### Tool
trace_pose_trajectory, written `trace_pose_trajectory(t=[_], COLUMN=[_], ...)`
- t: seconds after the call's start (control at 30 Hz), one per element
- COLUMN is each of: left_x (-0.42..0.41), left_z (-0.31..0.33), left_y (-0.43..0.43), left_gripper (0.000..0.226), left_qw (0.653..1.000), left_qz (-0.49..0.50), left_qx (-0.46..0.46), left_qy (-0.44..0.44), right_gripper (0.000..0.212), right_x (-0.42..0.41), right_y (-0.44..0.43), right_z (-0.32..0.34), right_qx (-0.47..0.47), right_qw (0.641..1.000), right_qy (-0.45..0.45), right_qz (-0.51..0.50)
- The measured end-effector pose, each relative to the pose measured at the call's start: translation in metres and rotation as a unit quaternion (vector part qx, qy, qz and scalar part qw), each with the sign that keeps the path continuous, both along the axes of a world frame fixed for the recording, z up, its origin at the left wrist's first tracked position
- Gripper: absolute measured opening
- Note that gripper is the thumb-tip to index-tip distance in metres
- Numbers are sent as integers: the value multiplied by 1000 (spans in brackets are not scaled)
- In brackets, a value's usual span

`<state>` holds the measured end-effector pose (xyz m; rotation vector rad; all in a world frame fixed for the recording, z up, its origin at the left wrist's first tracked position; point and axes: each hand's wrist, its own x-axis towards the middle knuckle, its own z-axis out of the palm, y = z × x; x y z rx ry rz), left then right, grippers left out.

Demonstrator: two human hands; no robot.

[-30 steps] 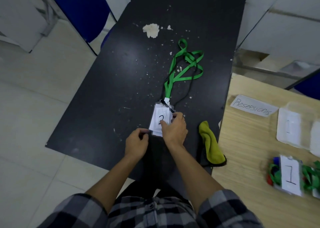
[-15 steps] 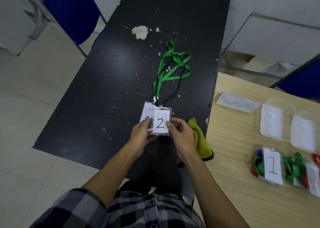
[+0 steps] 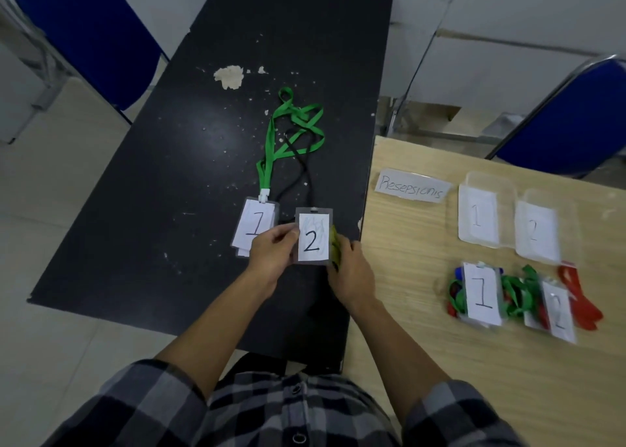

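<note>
Two clear tubs are sitting on the wooden table [image 3: 440, 362] at the right of the frame. A paper with a 1 is showing in the left tub [image 3: 479, 216], and a paper with a 2 is showing in the right tub [image 3: 538, 229]. I cannot tell if the papers are lying inside or under them. One paper label [image 3: 411, 189] is lying just left of the tubs. Below the tubs, two piles of cards with straps are lying side by side: the 1 pile [image 3: 482, 294] and the 2 pile [image 3: 557, 311].

Two more cards are showing over the black table [image 3: 169, 175] in the middle of the frame. The 1 card [image 3: 255, 224] is lying flat with one green strap [image 3: 291, 131] clipped to its top. The 2 card [image 3: 313, 238] is just right of it, with one black cord [image 3: 301, 172] running up from it.

The left hand [image 3: 271, 256] is pinching the left edge of the 2 card. The right hand [image 3: 352, 277] is curling its fingers at the card's right edge, against one yellow cloth [image 3: 335, 246]; I cannot tell which of them it is gripping.
</note>
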<state>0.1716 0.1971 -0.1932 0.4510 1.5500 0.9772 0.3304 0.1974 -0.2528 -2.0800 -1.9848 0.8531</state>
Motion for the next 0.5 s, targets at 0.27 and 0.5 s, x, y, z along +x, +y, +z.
trace_pose_trajectory(t=[0.27,0.5], left_x=[38,82], left_z=[-18,-58], left_y=[-16,-35], left_gripper=[14,15], left_qw=[999,991], left_qz=[-28,-106], left_qx=[-26,-48], left_qy=[28,71], right_gripper=[23,44], right_x=[68,120], right_y=[-28,-55], right_z=[14,17], right_qx=[-99,-33], right_qw=[924,931], right_qy=[279,294], right_qz=[-242,-214])
